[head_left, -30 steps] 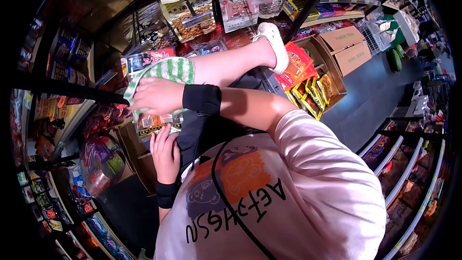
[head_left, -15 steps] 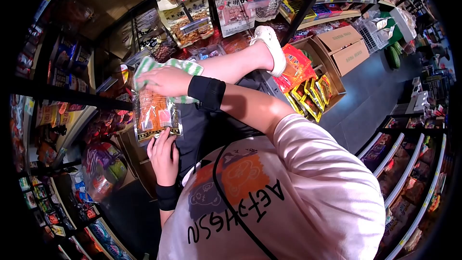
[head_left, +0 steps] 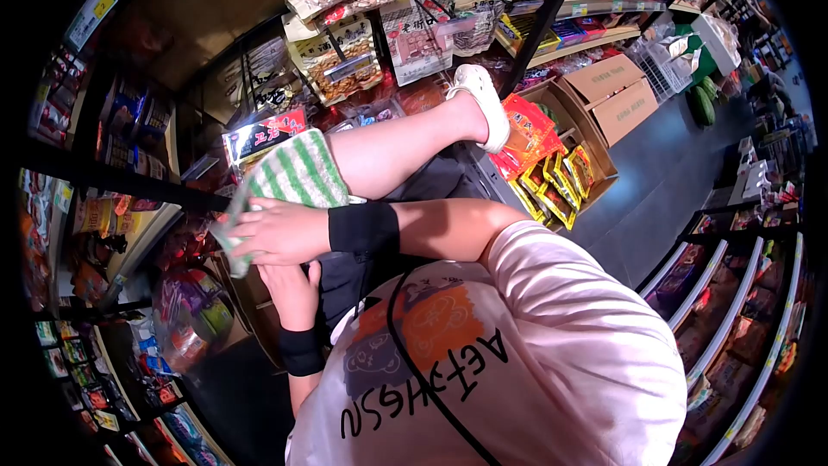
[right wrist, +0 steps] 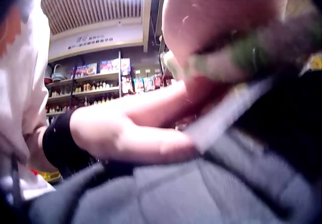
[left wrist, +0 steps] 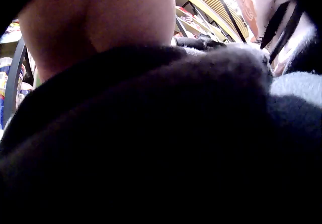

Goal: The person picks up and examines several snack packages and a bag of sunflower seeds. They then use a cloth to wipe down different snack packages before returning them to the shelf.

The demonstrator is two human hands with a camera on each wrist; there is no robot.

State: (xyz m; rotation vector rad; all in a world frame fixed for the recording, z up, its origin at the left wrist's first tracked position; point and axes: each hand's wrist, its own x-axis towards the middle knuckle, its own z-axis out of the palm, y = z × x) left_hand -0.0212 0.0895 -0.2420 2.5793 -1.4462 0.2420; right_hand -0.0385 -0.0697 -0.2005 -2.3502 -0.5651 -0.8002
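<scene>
Cloth (head_left: 297, 174), green-striped, lies draped against my raised thigh (head_left: 405, 140), its long axis running from the thigh down and outward to my right hand (head_left: 269, 233); that hand is the nearer one, laid across the cloth's outer end, fingers (head_left: 237, 237) folded over it and holding it, wrist level, forearm crossing my body; my left hand (head_left: 295, 292) sits just below the thigh, under the right hand; its fingers are hidden, so I cannot tell whether they hold anything.
</scene>
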